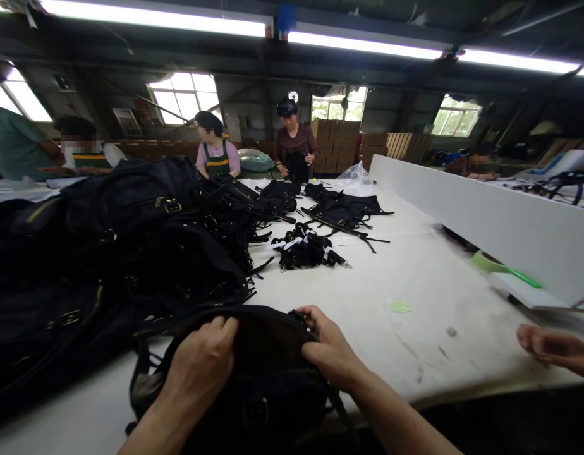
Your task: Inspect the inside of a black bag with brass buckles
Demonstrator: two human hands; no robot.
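The left hand [201, 366] and right hand [330, 351] both grip the rim of a black bag [268, 392] at the near edge of the table [415, 297], fingers curled over its open mouth. A pile of bags [131, 240] lies just left, straps [306, 249] farther back, and another person's hand [552, 347] rests at the right

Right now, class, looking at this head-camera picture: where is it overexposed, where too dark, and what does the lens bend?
Head view: ceiling tube lights and windows blow out white; the black bag under the left hand and right hand loses detail in shadow; the white divider board bows near the frame's edge.
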